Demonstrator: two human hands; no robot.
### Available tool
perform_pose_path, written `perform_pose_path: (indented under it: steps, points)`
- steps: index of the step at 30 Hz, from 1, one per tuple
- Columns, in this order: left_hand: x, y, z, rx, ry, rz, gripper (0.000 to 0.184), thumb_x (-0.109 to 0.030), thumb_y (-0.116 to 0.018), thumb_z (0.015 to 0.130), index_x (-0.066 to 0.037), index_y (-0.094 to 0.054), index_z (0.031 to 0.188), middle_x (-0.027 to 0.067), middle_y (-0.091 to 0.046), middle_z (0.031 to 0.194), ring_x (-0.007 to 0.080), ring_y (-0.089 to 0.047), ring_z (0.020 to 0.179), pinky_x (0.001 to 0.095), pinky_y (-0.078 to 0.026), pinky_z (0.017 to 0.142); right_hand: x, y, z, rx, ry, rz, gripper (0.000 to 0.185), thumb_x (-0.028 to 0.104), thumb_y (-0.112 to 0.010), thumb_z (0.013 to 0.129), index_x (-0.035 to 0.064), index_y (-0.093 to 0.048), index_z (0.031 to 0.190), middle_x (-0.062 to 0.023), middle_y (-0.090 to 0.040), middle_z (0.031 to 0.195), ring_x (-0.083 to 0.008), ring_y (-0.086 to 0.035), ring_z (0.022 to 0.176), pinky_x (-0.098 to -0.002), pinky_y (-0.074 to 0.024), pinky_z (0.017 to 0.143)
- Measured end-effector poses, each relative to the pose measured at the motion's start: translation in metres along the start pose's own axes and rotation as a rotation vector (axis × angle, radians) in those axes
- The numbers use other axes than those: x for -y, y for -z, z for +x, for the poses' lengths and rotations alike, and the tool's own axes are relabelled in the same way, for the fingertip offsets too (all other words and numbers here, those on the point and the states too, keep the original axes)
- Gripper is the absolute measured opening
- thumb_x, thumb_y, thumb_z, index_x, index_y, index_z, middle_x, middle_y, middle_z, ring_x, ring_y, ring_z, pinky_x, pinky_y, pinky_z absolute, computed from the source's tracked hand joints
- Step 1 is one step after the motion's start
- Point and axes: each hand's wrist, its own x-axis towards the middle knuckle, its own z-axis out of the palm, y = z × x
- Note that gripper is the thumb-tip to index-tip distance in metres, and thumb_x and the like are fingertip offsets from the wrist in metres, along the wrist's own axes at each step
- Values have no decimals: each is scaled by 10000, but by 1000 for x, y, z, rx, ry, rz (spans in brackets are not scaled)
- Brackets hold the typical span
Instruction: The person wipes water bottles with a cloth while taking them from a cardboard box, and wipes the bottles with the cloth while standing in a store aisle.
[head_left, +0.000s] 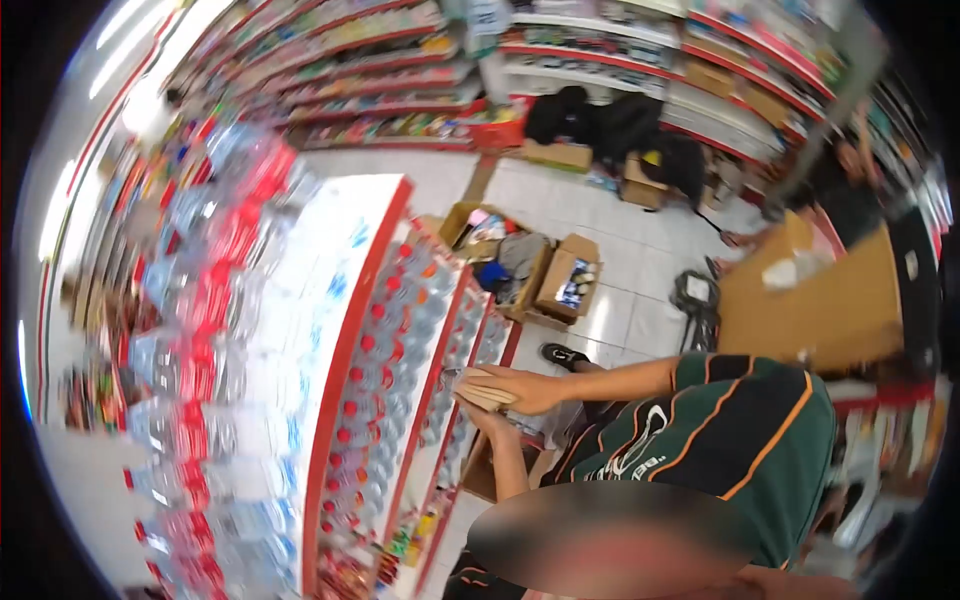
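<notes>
My right hand (528, 388) and my left hand (488, 420) are together in front of the bottle shelves, the right above the left. Both look closed around a small pale thing whose kind I cannot make out; the fingers hide much of it. Just to their left, shelves with red edges (345, 330) hold rows of clear water bottles (365, 375) with red caps. On the white top board (285, 330) stands a row of larger bottles (205, 365) with red labels. A dark shoe (565, 355) shows on the floor beyond my hands.
Open cartons (568, 280) with mixed goods stand on the tiled floor (625, 265). A large brown cardboard box (830, 310) is at the right. Stocked shelves (370, 80) line the back. Part of another person (860, 150) shows at the upper right.
</notes>
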Motion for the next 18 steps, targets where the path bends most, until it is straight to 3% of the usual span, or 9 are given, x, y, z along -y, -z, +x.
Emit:
perform_pose_path:
  steps: [3,6,7,8,10,12,14,15,18]
  points:
    - [-23,7,3,-104,109,-102,808,-658,-325,1031,-26,-360,1533,127,-470,1508,261,-501,1340,393,-386,1131,7,-1,-6,150,-10,34,697,50,-549,882,73,-363,1553,-190,-317,1599,-351,-306,1485,-401,-226,1229]
    - [-16,22,-4,-116,-71,-57,772,-628,-326,1046,-26,-374,1527,115,-506,1473,254,-526,1307,384,-407,1095,-11,-16,30,81,117,-51,718,17,-594,856,95,-401,1543,-188,-280,1618,-356,-310,1482,-411,-233,1229]
    - [-13,15,-10,-267,-58,-33,759,-622,-341,1046,-33,-386,1524,109,-534,1439,245,-537,1288,377,-413,1075,0,-16,48,92,119,-54,714,46,-630,858,125,-425,1537,-184,-239,1639,-367,-301,1485,-428,-260,1219]
    - [-23,13,-22,-309,-94,-59,759,-622,-341,1046,-33,-386,1524,109,-534,1439,245,-537,1288,377,-413,1075,31,-18,56,96,-36,-33,711,88,-657,866,148,-431,1538,-196,-212,1649,-376,-289,1490,-436,-278,1211]
    - [-48,8,-47,-320,-35,-95,774,-688,-351,1009,-116,-390,1530,105,-491,1482,272,-498,1335,411,-417,1092,35,-28,67,246,61,-42,719,41,-628,851,160,-441,1535,-209,-165,1663,-390,-253,1510,-431,-285,1208]
    - [-49,42,-37,-383,-194,-104,776,-706,-371,993,-110,-436,1485,109,-543,1411,262,-554,1265,406,-462,1042,41,-42,61,329,134,9,730,32,-632,845,177,-443,1535,-222,-170,1656,-412,-238,1510,-442,-293,1205]
    - [-65,79,-43,-227,-208,-317,758,-717,-390,981,-101,-490,1410,114,-598,1308,259,-613,1166,402,-509,978,55,-54,47,463,141,75,787,-19,-628,814,204,-433,1543,-252,-105,1662,-435,-165,1528,-450,-280,1213]
    - [-74,85,-52,-286,-273,-356,739,-717,-396,978,-92,-517,1354,118,-624,1242,266,-643,1099,396,-537,935,56,-63,42,509,193,34,796,-27,-632,809,206,-433,1543,-258,-101,1661,-431,-166,1529,-447,-281,1213]
    - [-93,104,-76,-289,-371,-365,748,-726,-398,972,-96,-518,1356,114,-622,1248,268,-638,1115,393,-531,950,62,-93,47,540,284,12,822,-33,-641,807,178,-390,1561,-270,-105,1655,-425,-178,1528,-449,-281,1210]
